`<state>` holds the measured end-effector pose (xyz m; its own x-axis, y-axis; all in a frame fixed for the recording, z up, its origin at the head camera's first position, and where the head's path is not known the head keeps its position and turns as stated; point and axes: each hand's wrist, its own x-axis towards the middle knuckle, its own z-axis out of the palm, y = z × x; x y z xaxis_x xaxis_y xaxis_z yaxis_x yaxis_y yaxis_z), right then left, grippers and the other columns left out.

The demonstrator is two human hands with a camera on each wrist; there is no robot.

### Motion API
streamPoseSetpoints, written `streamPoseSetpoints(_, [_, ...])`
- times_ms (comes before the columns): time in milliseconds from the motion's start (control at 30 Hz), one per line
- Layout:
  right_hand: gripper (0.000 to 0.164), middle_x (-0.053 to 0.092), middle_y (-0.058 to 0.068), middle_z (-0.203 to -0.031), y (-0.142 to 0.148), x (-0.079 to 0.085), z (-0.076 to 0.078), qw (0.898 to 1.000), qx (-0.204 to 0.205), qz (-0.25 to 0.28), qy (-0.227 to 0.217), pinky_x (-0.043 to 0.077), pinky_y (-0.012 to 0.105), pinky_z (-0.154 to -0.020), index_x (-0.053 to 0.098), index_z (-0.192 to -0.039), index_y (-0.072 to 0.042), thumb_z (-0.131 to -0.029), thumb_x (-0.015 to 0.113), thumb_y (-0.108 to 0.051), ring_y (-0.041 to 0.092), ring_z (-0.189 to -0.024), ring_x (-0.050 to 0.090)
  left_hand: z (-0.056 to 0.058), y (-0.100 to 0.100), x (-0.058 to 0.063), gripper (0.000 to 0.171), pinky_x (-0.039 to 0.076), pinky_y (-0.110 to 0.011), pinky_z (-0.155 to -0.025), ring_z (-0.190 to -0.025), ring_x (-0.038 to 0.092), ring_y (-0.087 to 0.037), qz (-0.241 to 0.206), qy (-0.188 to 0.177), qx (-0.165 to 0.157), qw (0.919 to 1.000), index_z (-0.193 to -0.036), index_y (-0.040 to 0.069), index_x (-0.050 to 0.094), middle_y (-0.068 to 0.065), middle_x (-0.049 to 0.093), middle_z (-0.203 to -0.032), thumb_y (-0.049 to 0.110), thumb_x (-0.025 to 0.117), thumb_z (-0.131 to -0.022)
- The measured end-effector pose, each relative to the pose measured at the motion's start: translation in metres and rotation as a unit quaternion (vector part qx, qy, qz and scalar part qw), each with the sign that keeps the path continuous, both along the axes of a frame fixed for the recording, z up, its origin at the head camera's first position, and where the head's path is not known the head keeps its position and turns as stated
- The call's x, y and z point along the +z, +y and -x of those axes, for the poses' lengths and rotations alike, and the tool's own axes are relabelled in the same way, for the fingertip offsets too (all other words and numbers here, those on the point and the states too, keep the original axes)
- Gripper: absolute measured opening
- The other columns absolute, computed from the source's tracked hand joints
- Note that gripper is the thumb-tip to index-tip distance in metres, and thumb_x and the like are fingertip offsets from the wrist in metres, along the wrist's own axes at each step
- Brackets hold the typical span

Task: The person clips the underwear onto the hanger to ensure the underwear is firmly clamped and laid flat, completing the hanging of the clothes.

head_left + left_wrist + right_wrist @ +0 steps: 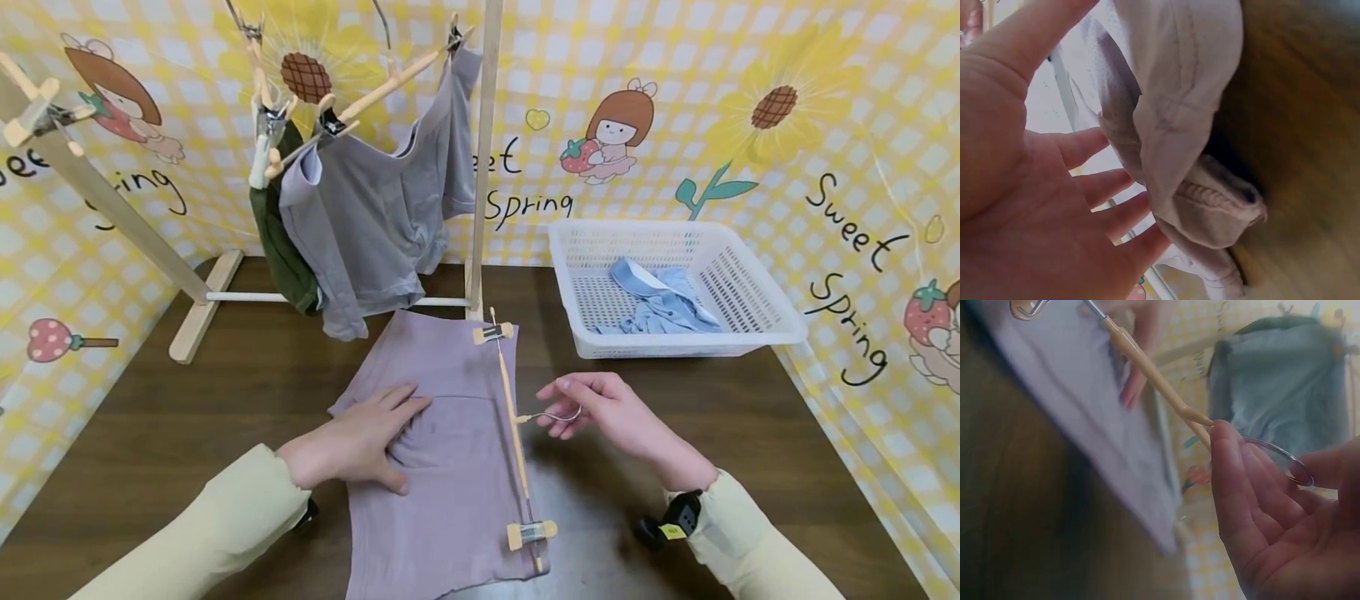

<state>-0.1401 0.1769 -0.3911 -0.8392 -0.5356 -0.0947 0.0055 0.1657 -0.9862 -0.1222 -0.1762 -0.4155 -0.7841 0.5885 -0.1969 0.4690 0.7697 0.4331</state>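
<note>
A lilac garment, by its shape a pair of shorts (pixel 442 500), lies spread on the dark table. Along its right edge runs a wooden clip hanger (pixel 512 400), with one clip (pixel 492 333) near the far end and another (pixel 532 533) near the close end, both over the cloth. My left hand (pixel 367 437) rests on the garment's left part, fingers spread; in the left wrist view, folds of cloth (pixel 1172 106) lie against the fingertips. With my right hand (pixel 600 408) I hold the hanger's metal hook (pixel 1275 453) between thumb and fingers.
Behind the garment stands a wooden rack (pixel 486 167). Grey shorts (pixel 375 208) and a dark green garment (pixel 277 242) hang there from clip hangers. To the back right, a white plastic basket (pixel 765 333) contains light blue clothing (pixel 660 300). Patterned yellow cloth surrounds the table.
</note>
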Motion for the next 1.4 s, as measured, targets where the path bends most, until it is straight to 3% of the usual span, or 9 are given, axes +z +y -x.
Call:
streamPoseSetpoints(200, [0.043, 0.072, 0.026, -0.097, 0.002, -0.021, 0.006, 0.999, -0.006, 0.001, -0.048, 0.059, 0.035, -0.073, 0.055, -0.121, 0.023, -0.110, 0.043, -0.017, 0.024, -0.080, 0.073, -0.014, -0.012, 0.001, 0.107, 0.038, -0.063, -0.103, -0.142, 0.032, -0.045, -0.002, 0.033, -0.002, 0.9995, -0.150, 0.001, 0.044, -0.027, 0.035, -0.155, 0.039, 0.096, -0.064])
streamPoseSetpoints(400, [0.041, 0.072, 0.025, -0.096, 0.003, -0.034, 0.010, 0.996, -0.002, -0.024, -0.083, 0.059, 0.036, -0.074, 0.058, -0.115, 0.019, -0.110, 0.044, -0.020, 0.025, -0.081, 0.073, -0.023, -0.020, -0.001, 0.108, 0.040, -0.062, -0.102, -0.140, 0.036, -0.043, 0.000, 0.057, 0.001, 0.9984, -0.149, 0.002, 0.046, -0.026, 0.037, -0.154, 0.041, 0.096, -0.061])
streamPoseSetpoints(500, [0.041, 0.073, 0.022, -0.091, 0.005, -0.034, 0.012, 0.995, -0.008, -0.074, -0.067, 0.059, 0.037, -0.073, 0.063, -0.111, 0.014, -0.110, 0.048, -0.024, 0.025, -0.079, 0.072, -0.023, -0.020, 0.000, 0.108, 0.040, -0.063, -0.101, -0.139, 0.037, -0.043, 0.005, 0.056, 0.004, 0.9984, -0.149, 0.003, 0.047, -0.025, 0.037, -0.154, 0.044, 0.096, -0.062])
streamPoseSetpoints(600, [0.039, 0.071, 0.014, -0.083, 0.008, -0.031, 0.013, 0.988, -0.027, -0.153, -0.019, 0.058, 0.037, -0.070, 0.065, -0.110, 0.006, -0.106, 0.056, -0.032, 0.024, -0.075, 0.068, -0.019, -0.016, 0.004, 0.102, 0.041, -0.062, -0.100, -0.135, 0.044, -0.043, 0.013, 0.064, 0.017, 0.9977, -0.146, 0.003, 0.051, -0.023, 0.044, -0.150, 0.047, 0.094, -0.065])
streamPoseSetpoints(767, [0.035, 0.061, 0.002, -0.072, 0.011, -0.033, 0.013, 0.957, -0.044, -0.275, 0.083, 0.049, 0.034, -0.061, 0.064, -0.096, -0.010, -0.099, 0.065, -0.045, 0.019, -0.066, 0.058, -0.009, -0.004, 0.014, 0.083, 0.043, -0.055, -0.101, -0.126, 0.055, -0.038, -0.008, 0.100, 0.038, 0.9943, -0.141, 0.003, 0.056, -0.016, 0.057, -0.139, 0.044, 0.087, -0.076])
streamPoseSetpoints(933, [0.046, 0.053, -0.005, -0.067, 0.012, -0.045, 0.010, 0.923, -0.022, -0.349, 0.161, 0.041, 0.029, -0.056, 0.058, -0.089, -0.018, -0.091, 0.067, -0.063, 0.011, -0.060, 0.049, 0.006, 0.014, 0.023, 0.077, 0.040, -0.050, -0.107, -0.131, 0.051, -0.034, -0.019, 0.100, 0.032, 0.9943, -0.145, 0.005, 0.054, -0.014, 0.054, -0.143, 0.043, 0.082, -0.084])
streamPoseSetpoints(1067, [0.053, 0.047, -0.006, -0.063, 0.010, -0.050, 0.011, 0.910, -0.009, -0.369, 0.189, 0.038, 0.029, -0.054, 0.056, -0.087, -0.021, -0.084, 0.067, -0.072, 0.010, -0.058, 0.046, 0.022, 0.028, 0.028, 0.075, 0.037, -0.050, -0.110, -0.134, 0.048, -0.035, -0.025, 0.087, 0.023, 0.9956, -0.146, 0.002, 0.051, -0.017, 0.051, -0.146, 0.042, 0.079, -0.089])
streamPoseSetpoints(1267, [0.052, 0.046, -0.008, -0.060, 0.003, -0.045, 0.015, 0.887, 0.017, -0.406, 0.222, 0.037, 0.028, -0.052, 0.054, -0.080, -0.023, -0.084, 0.064, -0.074, 0.008, -0.053, 0.045, 0.047, 0.050, 0.036, 0.077, 0.032, -0.047, -0.114, -0.140, 0.042, -0.033, -0.013, 0.063, 0.020, 0.9977, -0.150, 0.002, 0.046, -0.017, 0.047, -0.151, 0.043, 0.075, -0.092])
streamPoseSetpoints(1400, [0.058, 0.055, -0.005, -0.079, -0.003, -0.034, 0.019, 0.874, 0.021, -0.425, 0.236, 0.047, 0.032, -0.062, 0.060, -0.092, -0.019, -0.083, 0.066, -0.076, 0.011, -0.066, 0.053, 0.065, 0.066, 0.035, 0.074, 0.031, -0.045, -0.115, -0.140, 0.041, -0.032, -0.012, 0.044, 0.018, 0.9988, -0.151, 0.002, 0.044, -0.016, 0.046, -0.152, 0.040, 0.073, -0.094])
